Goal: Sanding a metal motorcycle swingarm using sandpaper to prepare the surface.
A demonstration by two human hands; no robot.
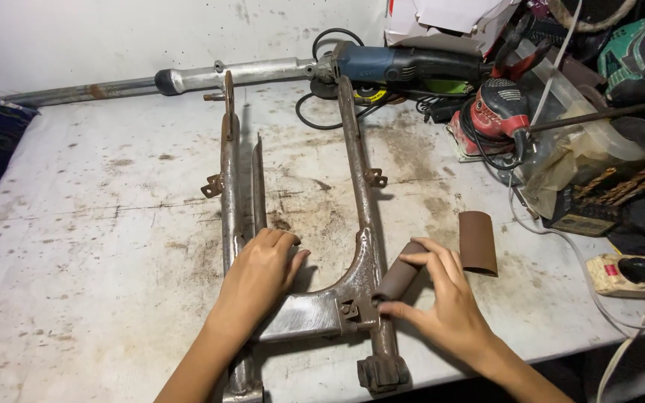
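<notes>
Two bare hands, left [257, 275] and right [442, 302], with bare forearms, no sleeves, gloves, rings or watch.

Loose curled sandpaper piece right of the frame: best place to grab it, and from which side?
Grip the curled sandpaper piece across its middle, from above, with fingers on its two long edges. It lies arched on the table with its hump up, so the edges are exposed. It is nearest the right hand, which already holds a sandpaper roll. The left hand rests on the rusty frame.

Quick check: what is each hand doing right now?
Left hand: open, resting flat on the rusty metal frame.
Right hand: closed around a rolled piece of brown sandpaper, pressed against the frame.
</notes>
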